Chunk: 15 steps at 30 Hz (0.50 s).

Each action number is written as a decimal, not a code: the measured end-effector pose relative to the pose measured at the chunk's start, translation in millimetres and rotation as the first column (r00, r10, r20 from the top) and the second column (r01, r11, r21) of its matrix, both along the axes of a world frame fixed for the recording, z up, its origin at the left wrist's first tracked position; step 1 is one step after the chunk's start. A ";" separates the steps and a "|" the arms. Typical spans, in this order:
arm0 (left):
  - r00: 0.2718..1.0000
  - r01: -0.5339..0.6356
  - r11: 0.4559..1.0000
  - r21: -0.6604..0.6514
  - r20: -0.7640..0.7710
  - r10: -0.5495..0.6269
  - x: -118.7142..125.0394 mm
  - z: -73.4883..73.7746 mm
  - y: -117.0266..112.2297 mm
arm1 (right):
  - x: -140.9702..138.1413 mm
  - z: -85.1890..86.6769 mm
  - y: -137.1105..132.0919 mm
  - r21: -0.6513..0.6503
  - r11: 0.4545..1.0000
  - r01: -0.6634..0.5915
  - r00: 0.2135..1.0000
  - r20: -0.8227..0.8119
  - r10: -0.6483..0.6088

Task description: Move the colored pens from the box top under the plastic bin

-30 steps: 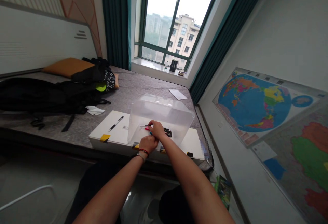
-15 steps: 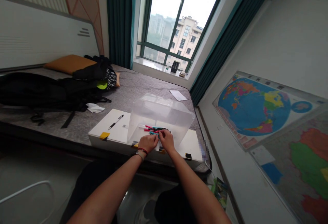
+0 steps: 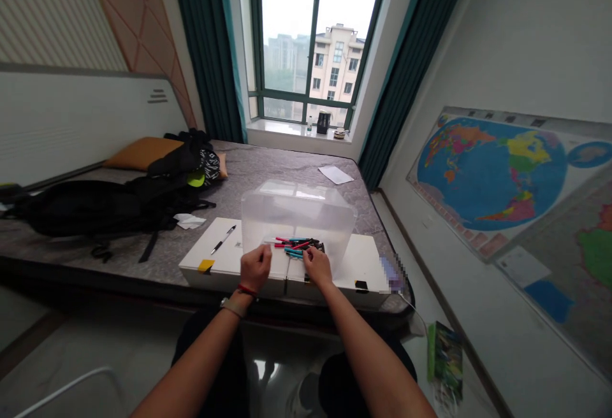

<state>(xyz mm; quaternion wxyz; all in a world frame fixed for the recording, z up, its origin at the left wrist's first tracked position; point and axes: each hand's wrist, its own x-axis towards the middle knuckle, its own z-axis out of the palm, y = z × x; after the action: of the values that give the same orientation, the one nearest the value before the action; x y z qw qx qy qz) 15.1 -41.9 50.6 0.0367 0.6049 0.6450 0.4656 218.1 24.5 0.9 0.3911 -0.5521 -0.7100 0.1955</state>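
Observation:
A pile of pens point(image 3: 300, 246), red, teal, black and white, lies in front of an upturned, clear plastic bin point(image 3: 299, 211) on white boxes. My left hand point(image 3: 255, 269) is closed just left of the pile, fingers curled in; whatever they hold, if anything, is hidden. At the right end of the pile, my right hand point(image 3: 317, 267) is closed, its thumb and fingertips pinched beside the teal pens. I cannot make out what sits between them. One black-and-silver pen point(image 3: 223, 239) lies apart on the left part of the white box point(image 3: 201, 257).
The boxes rest at the edge of a grey mattress point(image 3: 282, 162). To the left lie a black backpack point(image 3: 95, 208) and a crumpled tissue point(image 3: 190, 221). A paper sheet point(image 3: 335, 174) lies farther back. A green carton point(image 3: 444, 357) stands on the floor at right.
My hands have come apart: the left has moved left away from the pens, while the right stays at the pile. The head view has tilted, levelling the scene.

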 end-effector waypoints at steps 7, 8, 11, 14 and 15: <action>0.866 -0.460 0.887 0.051 0.244 0.436 -99.3 17.9 17.1 | 1.2 -0.8 -0.4 0.017 1.000 0.022 0.997 0.070 -0.024; 0.897 -0.420 0.907 0.012 0.156 0.413 -110.8 13.9 25.9 | 1.4 0.1 -0.7 0.012 1.000 0.027 0.995 0.093 -0.028; 0.934 -0.346 0.928 -0.136 -0.143 0.327 -137.2 -3.1 51.2 | 1.9 3.0 -1.6 -0.020 0.999 0.042 0.988 0.151 -0.038; 0.878 -0.422 0.855 -0.302 -0.370 0.303 -153.3 -20.8 67.1 | 2.2 4.6 -2.0 -0.050 0.997 0.055 0.982 0.183 -0.045; 0.867 -0.439 0.824 -0.359 -0.409 0.284 -156.9 -26.2 69.8 | 2.3 4.7 -2.1 -0.054 0.997 0.058 0.981 0.189 -0.047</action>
<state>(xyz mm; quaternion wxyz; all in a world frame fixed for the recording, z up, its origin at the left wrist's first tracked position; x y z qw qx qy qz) -141.8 27.9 24.5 -0.0289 0.5157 0.8337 0.1950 220.4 22.4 5.6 0.3108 -0.5981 -0.7227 0.1530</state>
